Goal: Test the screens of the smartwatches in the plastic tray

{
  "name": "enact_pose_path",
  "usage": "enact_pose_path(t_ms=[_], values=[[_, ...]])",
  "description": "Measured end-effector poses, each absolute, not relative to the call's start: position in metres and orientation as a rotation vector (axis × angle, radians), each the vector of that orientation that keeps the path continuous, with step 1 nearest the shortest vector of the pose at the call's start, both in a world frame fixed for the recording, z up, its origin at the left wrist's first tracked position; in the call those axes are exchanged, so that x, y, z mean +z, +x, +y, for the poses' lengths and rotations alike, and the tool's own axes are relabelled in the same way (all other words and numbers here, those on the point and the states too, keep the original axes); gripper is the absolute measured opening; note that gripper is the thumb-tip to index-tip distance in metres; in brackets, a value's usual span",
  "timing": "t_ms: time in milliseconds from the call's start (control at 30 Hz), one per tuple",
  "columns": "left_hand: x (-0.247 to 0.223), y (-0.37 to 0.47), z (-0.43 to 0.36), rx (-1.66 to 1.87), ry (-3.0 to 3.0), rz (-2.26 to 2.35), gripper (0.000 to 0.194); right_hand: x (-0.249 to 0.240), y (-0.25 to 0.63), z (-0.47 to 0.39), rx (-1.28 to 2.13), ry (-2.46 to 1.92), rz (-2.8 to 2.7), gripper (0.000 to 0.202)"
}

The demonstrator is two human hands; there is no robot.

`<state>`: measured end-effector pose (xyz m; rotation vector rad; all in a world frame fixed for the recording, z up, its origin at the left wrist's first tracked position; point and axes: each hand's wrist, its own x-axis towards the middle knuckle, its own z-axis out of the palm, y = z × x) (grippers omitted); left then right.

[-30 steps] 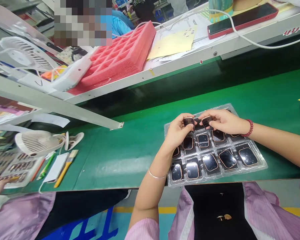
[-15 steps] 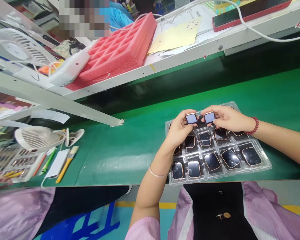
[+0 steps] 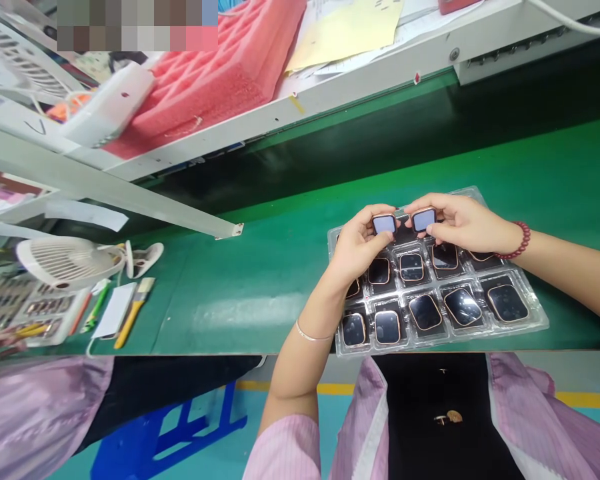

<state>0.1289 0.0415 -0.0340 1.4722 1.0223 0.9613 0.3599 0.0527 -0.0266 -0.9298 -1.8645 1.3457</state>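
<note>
Between the thumb and fingers of my left hand (image 3: pixel 356 245) is a square smartwatch (image 3: pixel 385 225) with a pale screen and coppery rim. My right hand (image 3: pixel 464 221) grips a second smartwatch (image 3: pixel 423 220) of the same look. Both are held side by side, a small gap apart, above the far part of a clear plastic tray (image 3: pixel 535 327). Several dark-screened watches, such as one watch (image 3: pixel 425 312) in the near row, lie in the tray's compartments. My hands and forearms cover part of the far row.
Left on the green bench (image 3: pixel 240 287) are a brush (image 3: pixel 134 313), a white power bank-like block (image 3: pixel 115 310) and a small fan (image 3: pixel 65 261). A white post (image 3: pixel 130 200) meets the bench. Above runs a shelf with red foam (image 3: pixel 220 87). A co-worker's hand (image 3: pixel 0 340) is far left.
The camera view has shifted slightly, so the shelf sits higher in the picture. Both hands still hold their watches over the tray; the left thumb now lies over the lower edge of its watch.
</note>
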Motion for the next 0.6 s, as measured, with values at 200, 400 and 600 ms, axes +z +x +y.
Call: enact_pose_path(t_ms=[200,400,600], values=[[-0.0352,0.1285,0.0418,0.971,1.471,1.011,0.035,-0.0284,0.3601,0.0524,1.384,-0.932,-1.846,0.037],[-0.0346,0.1285,0.0419,0.968,1.465,0.997,0.033,-0.0331,0.3607,0.0543,1.381,-0.912,-1.871,0.040],[-0.0364,0.1262,0.0423,0.974,1.474,1.008,0.035,-0.0367,0.3612,0.0553,1.377,-0.847,-1.880,0.043]])
